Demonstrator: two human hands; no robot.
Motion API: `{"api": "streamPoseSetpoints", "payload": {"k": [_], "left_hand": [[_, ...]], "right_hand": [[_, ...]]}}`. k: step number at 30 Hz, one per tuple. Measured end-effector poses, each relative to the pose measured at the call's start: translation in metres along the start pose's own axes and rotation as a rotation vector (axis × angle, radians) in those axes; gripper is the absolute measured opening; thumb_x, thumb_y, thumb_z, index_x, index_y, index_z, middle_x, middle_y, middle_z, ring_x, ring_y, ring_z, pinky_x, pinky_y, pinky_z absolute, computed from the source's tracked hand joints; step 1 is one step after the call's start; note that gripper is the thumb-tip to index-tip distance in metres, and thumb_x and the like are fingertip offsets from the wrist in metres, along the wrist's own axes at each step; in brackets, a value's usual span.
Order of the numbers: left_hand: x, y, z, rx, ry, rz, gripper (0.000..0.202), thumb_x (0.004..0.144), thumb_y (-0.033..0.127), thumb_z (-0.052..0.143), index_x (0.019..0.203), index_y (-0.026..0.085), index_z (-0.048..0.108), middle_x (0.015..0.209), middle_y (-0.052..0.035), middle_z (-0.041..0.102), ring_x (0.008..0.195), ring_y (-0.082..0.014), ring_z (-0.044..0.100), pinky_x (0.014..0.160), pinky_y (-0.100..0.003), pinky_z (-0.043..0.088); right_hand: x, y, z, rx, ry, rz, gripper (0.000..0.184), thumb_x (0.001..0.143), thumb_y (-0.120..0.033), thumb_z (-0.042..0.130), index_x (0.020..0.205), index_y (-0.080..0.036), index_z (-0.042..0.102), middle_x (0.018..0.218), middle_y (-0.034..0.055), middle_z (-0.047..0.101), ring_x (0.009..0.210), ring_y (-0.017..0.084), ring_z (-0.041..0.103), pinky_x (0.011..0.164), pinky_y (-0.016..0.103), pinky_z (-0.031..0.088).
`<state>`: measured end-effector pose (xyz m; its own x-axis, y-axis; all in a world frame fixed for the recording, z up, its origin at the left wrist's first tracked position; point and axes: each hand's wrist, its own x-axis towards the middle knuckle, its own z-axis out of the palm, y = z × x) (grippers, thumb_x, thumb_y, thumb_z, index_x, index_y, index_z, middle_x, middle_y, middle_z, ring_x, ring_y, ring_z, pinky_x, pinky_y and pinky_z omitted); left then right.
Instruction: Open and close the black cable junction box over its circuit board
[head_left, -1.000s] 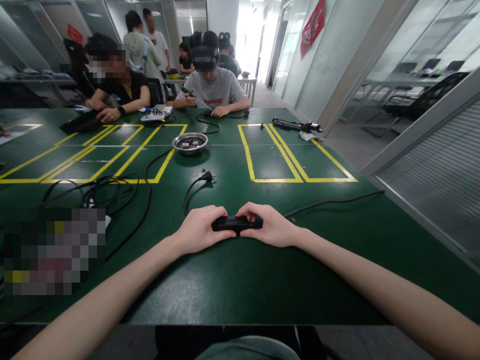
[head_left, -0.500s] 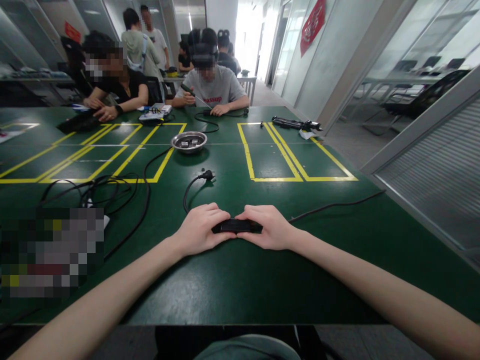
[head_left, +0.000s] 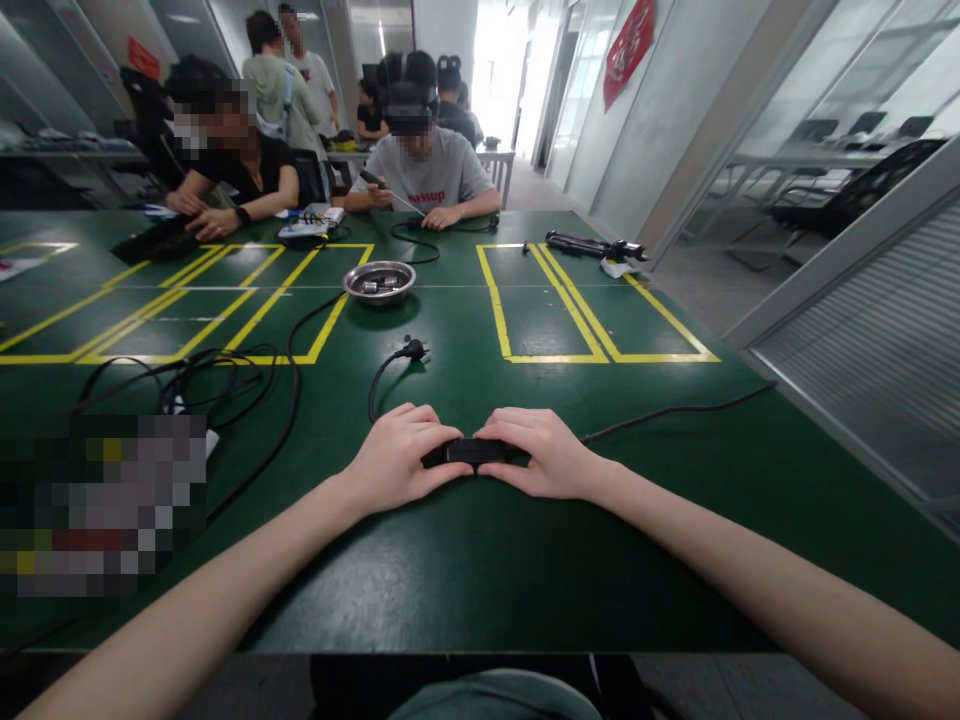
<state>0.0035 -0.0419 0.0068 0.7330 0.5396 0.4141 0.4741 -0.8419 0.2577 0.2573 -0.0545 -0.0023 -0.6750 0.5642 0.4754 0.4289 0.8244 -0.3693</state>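
Between my two hands is a small black box with cords, which looks like a power adapter (head_left: 476,451), low over the green table. My left hand (head_left: 403,455) is closed on its left end, thumb on the near side and fingers on the far side. My right hand (head_left: 538,453) grips the right end the same way. Both ends are partly covered by fingers. A black cord with a plug (head_left: 413,350) curves out from behind my left hand. Another black cord (head_left: 675,410) runs off to the right behind my right hand.
A metal bowl (head_left: 379,284) with small metal parts stands beyond the plug. Coiled black cables (head_left: 195,385) lie at left, near a blurred-out patch. A folded black tripod-like item (head_left: 592,246) lies at far right. Across the table, a person (head_left: 427,170) holds a screwdriver-like tool; another sits left.
Both hands keep their grip on the adapter in almost the same place. The whole view has shifted very slightly.
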Motion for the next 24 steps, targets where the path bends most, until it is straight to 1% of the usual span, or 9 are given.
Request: {"api": "streamPoseSetpoints", "payload": {"k": [3, 6, 9, 12, 15, 17, 19, 22, 24], "left_hand": [[0.0007, -0.0002, -0.0012, 0.026, -0.023, -0.038, 0.049, 0.093, 0.05, 0.069, 0.13, 0.018, 0.066, 0.091, -0.0064, 0.074, 0.082, -0.0217, 0.067, 0.079, -0.035, 0.053], [0.0013, -0.0015, -0.0027, 0.086, -0.028, 0.073, 0.065, 0.093, 0.044, 0.071, 0.148, 0.017, 0.05, 0.114, -0.0108, 0.074, 0.098, -0.0252, 0.068, 0.087, -0.039, 0.053], [0.002, -0.0029, -0.0022, 0.146, -0.008, 0.183, 0.046, 0.099, 0.03, 0.061, 0.144, 0.02, 0.053, 0.129, -0.0119, 0.07, 0.108, -0.0248, 0.068, 0.092, -0.038, 0.052], [0.0025, -0.0029, 0.0002, 0.209, 0.019, 0.254, 0.039, 0.101, 0.017, 0.048, 0.139, 0.018, 0.056, 0.125, -0.0107, 0.073, 0.104, -0.022, 0.069, 0.09, -0.036, 0.052], [0.0027, -0.0011, 0.0028, 0.238, 0.033, 0.284, 0.036, 0.101, 0.019, 0.047, 0.135, 0.016, 0.059, 0.118, -0.0093, 0.076, 0.098, -0.0212, 0.07, 0.088, -0.036, 0.051], [0.0027, 0.0006, 0.0034, 0.23, 0.018, 0.25, 0.034, 0.101, 0.025, 0.049, 0.132, 0.016, 0.061, 0.116, -0.0095, 0.077, 0.095, -0.0219, 0.07, 0.087, -0.038, 0.051], [0.0029, 0.0022, 0.0028, 0.192, 0.007, 0.208, 0.033, 0.102, 0.031, 0.051, 0.127, 0.016, 0.064, 0.113, -0.0101, 0.078, 0.092, -0.0224, 0.069, 0.082, -0.037, 0.05], [0.0032, 0.0037, 0.0003, 0.112, 0.019, 0.138, 0.034, 0.102, 0.039, 0.054, 0.12, 0.015, 0.069, 0.1, -0.0104, 0.078, 0.085, -0.0222, 0.068, 0.075, -0.036, 0.048], [0.0032, 0.0042, -0.0009, 0.067, 0.015, 0.088, 0.037, 0.101, 0.043, 0.056, 0.119, 0.014, 0.07, 0.092, -0.0096, 0.077, 0.082, -0.0219, 0.067, 0.074, -0.035, 0.048]], "right_hand": [[-0.0005, 0.0003, 0.0007, -0.027, -0.005, 0.005, 0.026, 0.103, -0.039, 0.055, 0.109, -0.017, 0.068, 0.092, 0.0104, 0.07, 0.082, 0.022, 0.066, 0.072, 0.033, 0.051], [0.0001, 0.0001, -0.0002, -0.006, 0.008, 0.035, 0.031, 0.106, -0.039, 0.05, 0.107, -0.014, 0.069, 0.091, 0.0105, 0.069, 0.08, 0.021, 0.065, 0.073, 0.031, 0.05], [0.0016, 0.0, -0.0015, 0.068, 0.002, 0.127, 0.04, 0.11, -0.039, 0.038, 0.1, -0.016, 0.069, 0.087, 0.0074, 0.068, 0.078, 0.018, 0.063, 0.072, 0.029, 0.048], [0.0028, 0.0013, -0.0017, 0.122, -0.016, 0.217, 0.053, 0.111, -0.044, 0.03, 0.078, -0.019, 0.062, 0.073, 0.0028, 0.061, 0.067, 0.015, 0.057, 0.066, 0.028, 0.043], [0.0034, 0.0022, -0.0016, 0.165, -0.059, 0.311, 0.059, 0.11, -0.047, 0.028, 0.064, -0.02, 0.052, 0.061, -0.0006, 0.052, 0.057, 0.013, 0.049, 0.06, 0.027, 0.038], [0.0033, 0.0015, -0.0024, 0.203, -0.101, 0.355, 0.057, 0.11, -0.046, 0.028, 0.069, -0.019, 0.057, 0.062, -0.0011, 0.055, 0.057, 0.013, 0.051, 0.059, 0.027, 0.039], [0.0024, 0.0002, -0.0037, 0.22, -0.105, 0.332, 0.052, 0.11, -0.044, 0.028, 0.084, -0.019, 0.066, 0.074, 0.0009, 0.065, 0.066, 0.015, 0.06, 0.065, 0.027, 0.045], [-0.0005, -0.0006, -0.0047, 0.142, -0.07, 0.183, 0.038, 0.104, -0.047, 0.046, 0.114, -0.018, 0.069, 0.101, 0.008, 0.074, 0.089, 0.021, 0.069, 0.08, 0.032, 0.051], [-0.0026, 0.0005, -0.0045, 0.03, -0.08, 0.085, 0.04, 0.098, -0.047, 0.058, 0.123, -0.017, 0.066, 0.105, 0.0115, 0.074, 0.091, 0.024, 0.07, 0.08, 0.034, 0.052]]}}
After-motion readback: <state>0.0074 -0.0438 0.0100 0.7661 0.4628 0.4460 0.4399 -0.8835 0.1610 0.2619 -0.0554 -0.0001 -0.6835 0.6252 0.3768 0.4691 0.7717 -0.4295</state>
